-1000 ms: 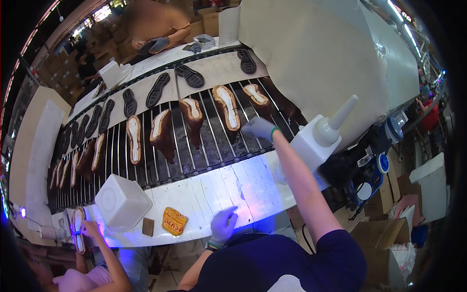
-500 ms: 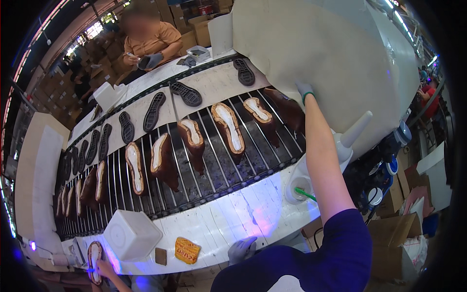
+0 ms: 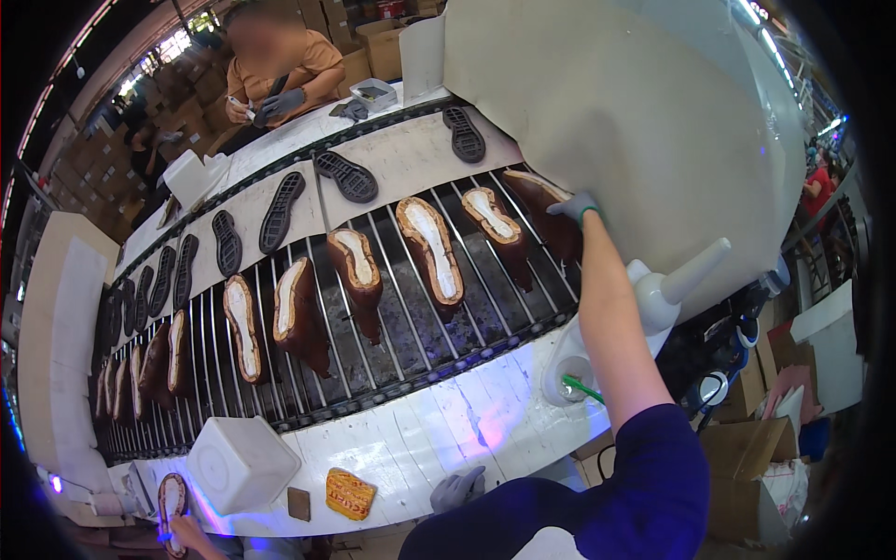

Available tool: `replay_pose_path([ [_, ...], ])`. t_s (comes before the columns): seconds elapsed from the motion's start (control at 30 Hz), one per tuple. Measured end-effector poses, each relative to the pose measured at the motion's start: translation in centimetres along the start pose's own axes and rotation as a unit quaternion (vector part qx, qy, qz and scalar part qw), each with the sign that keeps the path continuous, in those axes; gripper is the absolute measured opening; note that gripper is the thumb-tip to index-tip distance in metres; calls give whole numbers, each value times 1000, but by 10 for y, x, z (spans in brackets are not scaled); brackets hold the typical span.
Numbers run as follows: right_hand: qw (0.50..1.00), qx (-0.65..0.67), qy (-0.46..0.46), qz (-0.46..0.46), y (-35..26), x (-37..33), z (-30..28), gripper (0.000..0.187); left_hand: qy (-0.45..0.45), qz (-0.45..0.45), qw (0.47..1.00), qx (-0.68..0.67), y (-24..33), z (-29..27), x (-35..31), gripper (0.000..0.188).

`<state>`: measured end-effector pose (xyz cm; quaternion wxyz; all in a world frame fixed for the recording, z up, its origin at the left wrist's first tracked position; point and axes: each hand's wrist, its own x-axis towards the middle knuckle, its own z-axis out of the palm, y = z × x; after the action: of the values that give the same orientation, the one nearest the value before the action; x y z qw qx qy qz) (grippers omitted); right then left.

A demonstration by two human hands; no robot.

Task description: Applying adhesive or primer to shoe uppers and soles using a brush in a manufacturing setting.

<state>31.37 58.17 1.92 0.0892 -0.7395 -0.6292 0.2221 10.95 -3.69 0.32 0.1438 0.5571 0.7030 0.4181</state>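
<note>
At the right end of the conveyor, my right hand in a grey glove has its fingers closed over the edge of a dark brown shoe upper, which lies tilted with a pale strip of its underside showing. Other brown uppers, among them one just to the left, lie on the metal rods with white undersides up. My left hand, also gloved, is by the table's front edge, its fingers curled and nothing visible in them. Black soles lie on the pale strip beyond the rods.
A white bottle and a pot with a green-handled tool stand beside my right forearm. On the white table are a white tub, a yellow sponge and a brown block. Co-workers sit across and at lower left.
My right hand has come down and left from the large pale panel onto the end shoe upper. The rows of uppers and soles have shifted slightly left in view. The left hand is almost still.
</note>
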Motion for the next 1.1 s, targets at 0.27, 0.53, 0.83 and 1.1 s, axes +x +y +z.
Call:
replay_pose_path([
  [0.27, 993, -69, 82, -51, -78, -95, -48, 72, 1, 51, 998, -26, 2, 0, -1, 13],
  [0.53, 959, -97, 91, -249, -129, -210, -147, 64, -37, -49, 990, -128, -13, 8, -9, 18],
  [0.83, 789, 325, 16, -520, -52, -424, -170, 63, 126, 28, 836, -533, 85, 10, 111, 64],
  [1.1, 941, 153, 72, -294, 105, -453, -51, 25, 213, -99, 892, -385, 74, 4, 32, 44],
])
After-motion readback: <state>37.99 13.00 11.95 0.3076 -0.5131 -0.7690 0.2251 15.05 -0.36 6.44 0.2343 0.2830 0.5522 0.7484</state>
